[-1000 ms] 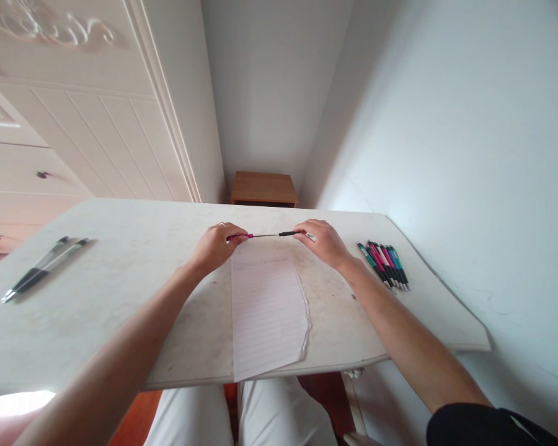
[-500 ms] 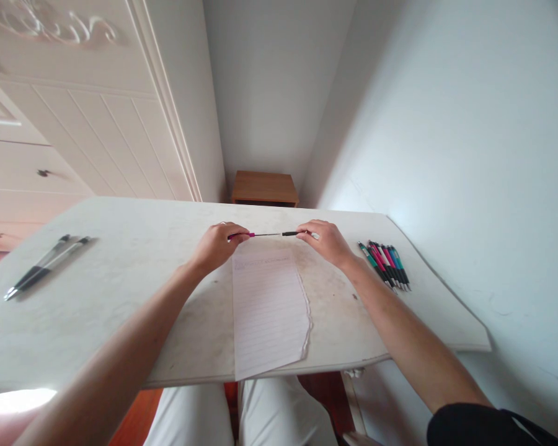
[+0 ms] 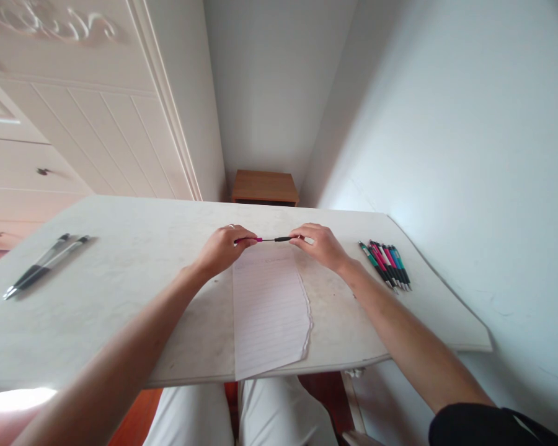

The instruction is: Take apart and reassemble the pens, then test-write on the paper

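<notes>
My left hand (image 3: pixel 227 246) pinches the pink pen barrel (image 3: pixel 259 240), a thin dark ink refill (image 3: pixel 268 240) sticking out of its right end. Between the fingertips of my right hand (image 3: pixel 320 243) is the black front grip of the pen (image 3: pixel 282 239). The refill's free end runs into that grip, and a short stretch of refill shows between the two parts. Both hands are closed just above the far edge of a lined sheet of paper (image 3: pixel 270 316), which has faint handwriting along its top and a torn right side.
Several pens (image 3: pixel 385 265) with green, pink and blue barrels lie in a row at the right of the white table (image 3: pixel 167 217). Two clear-and-black pens (image 3: pixel 44 266) lie at the left. A wall borders the right side; a small wooden cabinet (image 3: pixel 265 186) stands behind.
My hands have come closer together. The black grip has moved left over the end of the refill, so less of the refill shows.
</notes>
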A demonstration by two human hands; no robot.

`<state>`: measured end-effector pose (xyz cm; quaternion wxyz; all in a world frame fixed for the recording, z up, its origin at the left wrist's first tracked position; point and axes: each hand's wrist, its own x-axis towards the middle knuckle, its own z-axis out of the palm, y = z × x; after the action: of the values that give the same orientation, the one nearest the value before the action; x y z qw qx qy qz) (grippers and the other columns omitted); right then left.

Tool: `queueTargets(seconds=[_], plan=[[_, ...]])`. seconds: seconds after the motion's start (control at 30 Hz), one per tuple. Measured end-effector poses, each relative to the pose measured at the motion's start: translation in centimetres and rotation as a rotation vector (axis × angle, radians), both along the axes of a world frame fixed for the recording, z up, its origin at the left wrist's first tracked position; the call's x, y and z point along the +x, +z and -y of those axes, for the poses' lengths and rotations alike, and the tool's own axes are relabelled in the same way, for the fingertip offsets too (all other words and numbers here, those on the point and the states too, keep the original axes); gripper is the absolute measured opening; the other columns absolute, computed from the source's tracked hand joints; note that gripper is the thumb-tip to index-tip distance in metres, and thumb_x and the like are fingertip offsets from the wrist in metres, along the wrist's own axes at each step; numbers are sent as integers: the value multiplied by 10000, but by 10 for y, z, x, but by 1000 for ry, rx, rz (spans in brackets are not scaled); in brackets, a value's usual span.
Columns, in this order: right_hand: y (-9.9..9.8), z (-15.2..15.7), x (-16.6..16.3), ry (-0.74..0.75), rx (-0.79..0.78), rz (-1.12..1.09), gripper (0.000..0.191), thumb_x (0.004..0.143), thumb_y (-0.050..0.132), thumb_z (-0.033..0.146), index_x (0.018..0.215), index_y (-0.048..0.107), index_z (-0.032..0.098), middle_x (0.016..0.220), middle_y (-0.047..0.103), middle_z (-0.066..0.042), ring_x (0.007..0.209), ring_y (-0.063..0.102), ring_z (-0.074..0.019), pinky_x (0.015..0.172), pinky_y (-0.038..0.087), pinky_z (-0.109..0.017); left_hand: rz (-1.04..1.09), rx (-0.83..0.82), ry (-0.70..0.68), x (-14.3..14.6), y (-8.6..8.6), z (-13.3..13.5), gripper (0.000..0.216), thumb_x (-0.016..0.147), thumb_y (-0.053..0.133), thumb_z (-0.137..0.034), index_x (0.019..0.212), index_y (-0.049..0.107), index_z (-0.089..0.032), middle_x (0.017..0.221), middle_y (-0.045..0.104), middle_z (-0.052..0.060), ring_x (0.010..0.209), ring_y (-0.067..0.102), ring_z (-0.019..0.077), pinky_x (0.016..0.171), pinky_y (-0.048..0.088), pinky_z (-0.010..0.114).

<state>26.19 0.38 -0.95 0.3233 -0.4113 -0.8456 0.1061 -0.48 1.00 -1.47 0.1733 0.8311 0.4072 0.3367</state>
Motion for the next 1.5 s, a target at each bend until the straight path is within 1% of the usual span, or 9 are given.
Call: queueTargets(seconds=[0.1,0.2,0.43,0.67,0.87,1.07,1.23,1.4,1.5], plan=[[-2,4,-8,57,-20,-54,127,892,627,278,906,725,199,836,708,-50,749,627,-163,754,483,-290,24,13,-68,6,-2,6,213,905,561,-301,912,758,-220,926,745,30,868,670,192,822,489,299],[-4,7,-14,82,-55,-131,117,874,643,270,888,723,185,824,699,-49,713,612,-149,727,486,-281,32,32,-97,9,-3,9,202,901,567,-265,894,760,-206,911,730,47,836,665,184,797,487,293],[-8,8,-17,74,-202,-281,113,840,669,276,875,735,191,859,719,-42,745,624,-149,728,498,-275,181,43,-51,9,0,9,156,863,639,-291,874,774,-213,865,705,46,753,638,158,723,487,267],[-7,7,-17,17,-268,-389,159,815,691,333,857,745,189,865,730,-46,773,646,-164,737,500,-285,293,-176,17,9,2,8,237,797,713,-407,901,787,-208,838,658,44,548,555,102,535,463,241],[-7,7,-17,4,-296,-420,204,801,701,380,868,748,193,867,737,-51,793,659,-181,752,510,-307,380,-245,-14,10,3,8,242,765,744,-412,839,771,-183,819,695,49,560,581,111,578,471,246],[-8,7,-18,10,-315,-445,218,791,705,394,862,746,192,868,735,-50,799,661,-182,757,514,-311,458,-286,78,15,4,12,294,691,804,-411,807,726,-153,653,674,29,573,610,137,577,480,251],[-6,8,-20,-18,-345,-528,242,766,730,413,857,739,188,837,732,-44,765,661,-176,749,519,-312,604,-405,129,20,1,13,442,625,843,-445,872,645,-137,687,685,39,520,618,140,493,490,246],[-4,10,-21,-30,-356,-557,266,756,739,432,859,737,187,846,730,-45,777,666,-181,744,524,-309,481,-451,271,16,3,10,455,611,828,-509,833,655,-152,562,614,-11,399,519,105,380,368,211],[-3,10,-21,-44,-349,-550,272,757,736,435,857,736,182,850,731,-48,771,665,-177,742,527,-303,418,-486,262,14,5,9,418,686,753,-555,770,677,-152,512,551,-27,383,453,83,380,305,206]])
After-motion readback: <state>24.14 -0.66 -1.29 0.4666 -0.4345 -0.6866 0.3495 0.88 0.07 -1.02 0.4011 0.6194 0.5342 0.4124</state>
